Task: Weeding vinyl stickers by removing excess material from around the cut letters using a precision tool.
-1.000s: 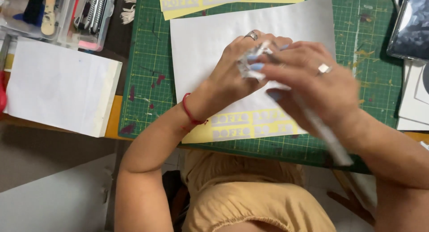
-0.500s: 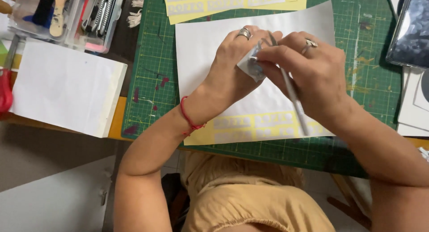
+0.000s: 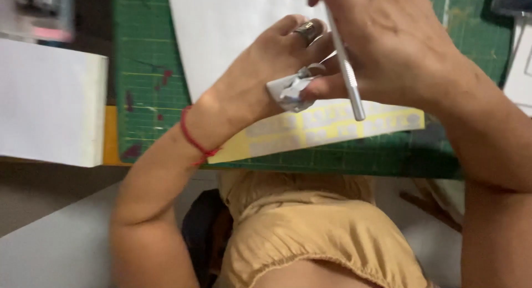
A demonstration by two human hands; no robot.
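Compared with half a second earlier, both hands had come up off the green cutting mat (image 3: 149, 72) and much closer to the camera, so they filled the upper half of the view, and the silver craft knife (image 3: 344, 66) had swung from a slant to nearly upright. Judging from that, the work on the small piece had moved from the mat surface into the air, close to the eyes, which suggests fine handling at the blade end rather than cutting on the mat.

The left hand (image 3: 260, 83), with a ring on 1 finger and a red thread bracelet (image 3: 191, 138) at the wrist, was closed in a pinch on a small crumpled silvery-white scrap (image 3: 288, 91). The right hand (image 3: 388, 49), at 3 o'clock of the left, was wrapped around the knife, its handle end pointing down toward 6 o'clock; the blade end was hidden among the fingers.

The scrap looked creased, shiny and folded on itself, no longer flat, held between the 2 hands above the mat. Directly below it, at 6 o'clock, lay a yellow sticker strip (image 3: 332, 124) with pale cut shapes, and at 12 o'clock a white paper sheet (image 3: 221, 33). A white block (image 3: 50, 105) sat at 9 o'clock.
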